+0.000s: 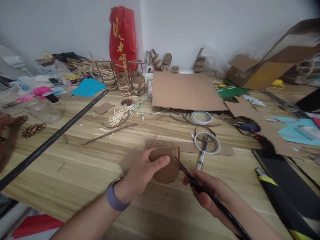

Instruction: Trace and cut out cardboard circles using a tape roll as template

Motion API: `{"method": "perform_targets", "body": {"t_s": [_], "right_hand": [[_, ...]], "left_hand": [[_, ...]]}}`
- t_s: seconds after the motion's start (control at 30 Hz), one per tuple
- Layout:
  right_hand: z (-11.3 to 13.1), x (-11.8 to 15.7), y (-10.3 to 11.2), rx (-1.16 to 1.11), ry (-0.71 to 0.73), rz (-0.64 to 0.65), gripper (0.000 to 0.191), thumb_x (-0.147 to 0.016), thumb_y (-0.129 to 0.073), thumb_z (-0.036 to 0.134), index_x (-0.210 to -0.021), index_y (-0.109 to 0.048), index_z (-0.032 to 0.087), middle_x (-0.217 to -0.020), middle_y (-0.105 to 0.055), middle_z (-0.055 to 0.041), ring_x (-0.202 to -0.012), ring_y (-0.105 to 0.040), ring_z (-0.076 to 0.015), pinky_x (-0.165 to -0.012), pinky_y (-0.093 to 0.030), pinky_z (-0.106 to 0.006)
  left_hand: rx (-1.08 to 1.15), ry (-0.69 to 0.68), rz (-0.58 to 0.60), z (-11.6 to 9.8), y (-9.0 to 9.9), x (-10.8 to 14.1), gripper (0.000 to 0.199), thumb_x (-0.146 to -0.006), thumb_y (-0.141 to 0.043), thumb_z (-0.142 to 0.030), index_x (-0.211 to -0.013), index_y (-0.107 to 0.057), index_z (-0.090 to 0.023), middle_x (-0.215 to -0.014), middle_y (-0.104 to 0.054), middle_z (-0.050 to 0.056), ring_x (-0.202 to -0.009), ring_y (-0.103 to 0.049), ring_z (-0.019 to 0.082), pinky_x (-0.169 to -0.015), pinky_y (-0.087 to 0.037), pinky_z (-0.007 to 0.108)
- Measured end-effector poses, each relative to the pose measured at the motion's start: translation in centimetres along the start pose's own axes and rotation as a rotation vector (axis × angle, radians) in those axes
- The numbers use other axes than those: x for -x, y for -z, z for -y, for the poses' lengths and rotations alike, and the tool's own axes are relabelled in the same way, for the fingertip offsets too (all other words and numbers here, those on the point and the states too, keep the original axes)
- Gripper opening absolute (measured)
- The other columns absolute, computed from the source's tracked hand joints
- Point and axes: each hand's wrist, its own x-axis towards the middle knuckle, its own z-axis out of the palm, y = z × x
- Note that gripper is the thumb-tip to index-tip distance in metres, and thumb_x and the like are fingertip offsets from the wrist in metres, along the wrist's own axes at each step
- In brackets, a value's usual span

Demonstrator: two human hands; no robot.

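Observation:
My left hand (147, 168), with a purple-strapped watch on its wrist, grips a rounded piece of brown cardboard (165, 171), thumb on top. A second brown piece (130, 159) shows partly beneath that hand. In my right hand (212, 191) is a pair of black-handled scissors (192, 180), their blade tips at the cardboard's right edge. How far the blades are apart cannot be made out. Just beyond both hands lies a cardboard strip (185, 147). A pen (202, 155) rests across a white tape roll (217, 146).
Small stick-sided baskets (125, 85) stand at the back beside a red bag (122, 36). A large cardboard sheet (187, 90), loose sticks (118, 116) and a glue gun (246, 126) lie around. Another person's hand (6, 120) is at the left edge.

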Motion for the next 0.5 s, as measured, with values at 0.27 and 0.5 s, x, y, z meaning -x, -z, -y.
{"method": "perform_targets", "body": {"t_s": [0.27,0.5], "right_hand": [[0.5,0.2,-0.4,-0.152,0.050,0.009,0.077,-0.080,-0.044,0.093,-0.105,-0.064,0.022,-0.064,-0.045,0.0048,-0.048,-0.031,-0.0117,-0.043,-0.026,-0.027],[1.2,0.1,-0.4,-0.126,0.047,0.069,0.083,-0.083,-0.035,0.094,-0.097,-0.065,0.018,-0.076,-0.059,-0.0035,-0.058,-0.047,-0.0154,-0.056,-0.041,-0.030]], "left_hand": [[-0.192,-0.044,0.067,-0.6,0.0,0.4,0.045,-0.072,-0.079,-0.048,-0.104,-0.076,-0.018,-0.105,-0.081,0.008,-0.102,-0.073,0.032,-0.086,-0.055,0.037],[-0.324,-0.119,0.161,-0.3,0.2,0.6,0.041,-0.080,-0.075,-0.052,-0.101,-0.076,-0.018,-0.098,-0.080,0.007,-0.093,-0.072,0.028,-0.076,-0.054,0.033]]}}
